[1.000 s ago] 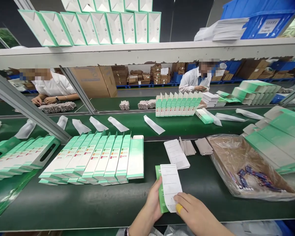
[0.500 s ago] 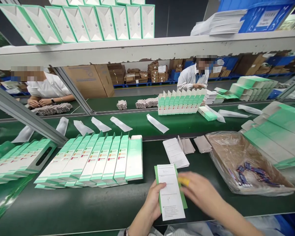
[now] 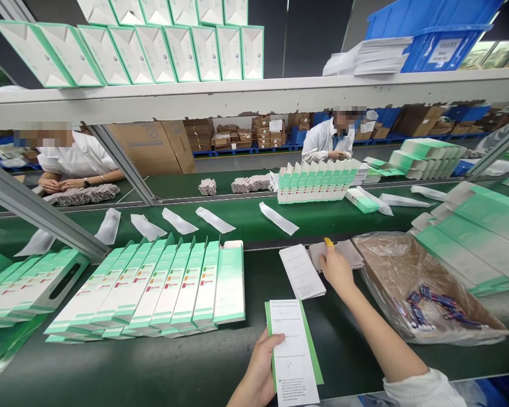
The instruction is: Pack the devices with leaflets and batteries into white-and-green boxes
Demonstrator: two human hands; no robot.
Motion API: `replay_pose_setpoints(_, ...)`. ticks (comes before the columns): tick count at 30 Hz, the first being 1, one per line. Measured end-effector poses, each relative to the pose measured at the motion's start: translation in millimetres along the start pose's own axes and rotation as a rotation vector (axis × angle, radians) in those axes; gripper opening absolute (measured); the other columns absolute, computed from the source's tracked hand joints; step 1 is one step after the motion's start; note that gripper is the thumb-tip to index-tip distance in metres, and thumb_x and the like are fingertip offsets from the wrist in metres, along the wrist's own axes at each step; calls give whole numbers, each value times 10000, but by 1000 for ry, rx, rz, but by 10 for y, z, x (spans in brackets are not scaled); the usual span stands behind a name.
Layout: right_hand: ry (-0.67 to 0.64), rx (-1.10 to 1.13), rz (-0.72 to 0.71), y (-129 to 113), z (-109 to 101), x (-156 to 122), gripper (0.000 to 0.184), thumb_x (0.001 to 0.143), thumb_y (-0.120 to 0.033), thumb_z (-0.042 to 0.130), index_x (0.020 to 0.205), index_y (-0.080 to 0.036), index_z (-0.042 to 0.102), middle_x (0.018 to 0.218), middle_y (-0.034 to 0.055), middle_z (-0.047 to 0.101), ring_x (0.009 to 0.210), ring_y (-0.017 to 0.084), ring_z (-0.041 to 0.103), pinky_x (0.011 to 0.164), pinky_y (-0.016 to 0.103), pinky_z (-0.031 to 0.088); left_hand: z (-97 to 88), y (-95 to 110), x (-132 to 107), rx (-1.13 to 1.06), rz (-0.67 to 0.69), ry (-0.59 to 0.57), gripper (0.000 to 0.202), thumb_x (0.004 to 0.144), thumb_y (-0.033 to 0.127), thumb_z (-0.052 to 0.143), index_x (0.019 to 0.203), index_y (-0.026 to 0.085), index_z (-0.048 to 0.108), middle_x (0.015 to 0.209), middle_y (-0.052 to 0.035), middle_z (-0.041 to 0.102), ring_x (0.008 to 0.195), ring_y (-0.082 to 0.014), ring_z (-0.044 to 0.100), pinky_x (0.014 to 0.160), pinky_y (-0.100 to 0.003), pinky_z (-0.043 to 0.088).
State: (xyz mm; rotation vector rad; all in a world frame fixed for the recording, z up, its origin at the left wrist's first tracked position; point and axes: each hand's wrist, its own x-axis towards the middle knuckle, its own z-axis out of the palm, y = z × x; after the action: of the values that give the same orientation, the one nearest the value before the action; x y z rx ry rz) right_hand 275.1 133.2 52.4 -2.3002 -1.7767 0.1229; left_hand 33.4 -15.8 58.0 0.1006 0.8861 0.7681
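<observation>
the left hand (image 3: 261, 367) grips a long white paper (image 3: 292, 353) on a green card (image 3: 314, 356), long side up toward 12 o'clock, while the right hand (image 3: 337, 270), fingers bunched, yellow finger cap (image 3: 328, 242) on, is nearest the tan paper pile (image 3: 348, 253) at 1 o'clock, hold unclear

We're on a factory packing line: green conveyor belts (image 3: 110, 364) run through the hall, with rows of green-and-white cartons (image 3: 152, 291) on the near belt. Workers in white coats (image 3: 78, 161) sit at the far belt, a blue crate (image 3: 445, 51) tops the overhead shelf (image 3: 254, 96), and cardboard boxes (image 3: 267, 133) stand on pallets far off.
</observation>
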Motion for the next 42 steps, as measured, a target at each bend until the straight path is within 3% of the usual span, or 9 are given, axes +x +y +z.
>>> replay_pose_setpoints(4,-23,18,33,103,75,-16,519,939,-317,424,1370,-28,411,1124,258,596,973,366,637,740,435,481,24,24,11,23,-14,-4,625,841,145,580,1413,111,332,1037,-186,734,891,-296,726,878,-420,500)
replay_pose_setpoints(11,2,154,42,154,183,34,527,880,-260,516,1352,-49,410,1115,228,587,1055,359,599,861,447,462,38,31,50,19,-22,-11,670,850,131,569,1447,120,265,1058,-199,725,890,-294,729,865,-432,507)
replay_pose_setpoints(16,27,332,74,178,223,93,435,805,-253,570,1201,-83,513,1084,192,601,1049,332,599,901,446,457,44,30,53,39,-10,5,657,837,122,591,1428,97,306,1034,-197,735,868,-293,731,836,-413,517)
replay_pose_setpoints(22,53,653,69,314,-9,144,456,816,-295,511,1239,-144,435,968,112,674,897,276,663,832,451,514,3,17,77,12,5,-23,675,815,128,629,1426,121,341,1057,-191,734,932,-317,720,853,-433,517)
replay_pose_setpoints(26,-23,895,-39,199,-259,-267,524,866,-355,503,1329,-187,325,1106,146,672,961,267,686,764,408,567,25,36,143,-3,38,-27,666,790,109,639,1408,145,396,1020,-157,748,916,-306,722,832,-417,523)
replay_pose_setpoints(30,-442,1206,-254,-124,-312,-1022,503,877,-331,578,1332,-248,380,1097,112,681,899,248,699,729,402,585,84,39,249,-48,111,-12,657,735,98,671,1362,159,485,938,-118,761,846,-300,728,820,-417,529)
replay_pose_setpoints(32,-470,1114,-274,-245,-284,-1305,412,892,-301,562,1283,-238,446,1052,90,677,890,229,689,760,389,575,105,24,289,-65,138,-10,623,718,113,699,1318,159,536,899,-99,762,804,-285,728,815,-402,532)
replay_pose_setpoints(37,-194,479,-342,-291,-246,-1461,305,859,-295,593,1149,-212,549,1001,87,657,901,272,637,768,440,543,152,-14,285,-57,148,-42,490,788,305,742,1220,129,592,901,-117,755,816,-270,721,798,-374,538)
replay_pose_setpoints(42,9,236,-516,-276,-289,-1347,622,781,-267,695,1332,-144,433,1403,211,455,1309,388,421,1012,582,410,213,-8,222,40,187,-114,585,728,269,811,1239,139,558,1018,-145,740,876,-283,714,787,-368,540)
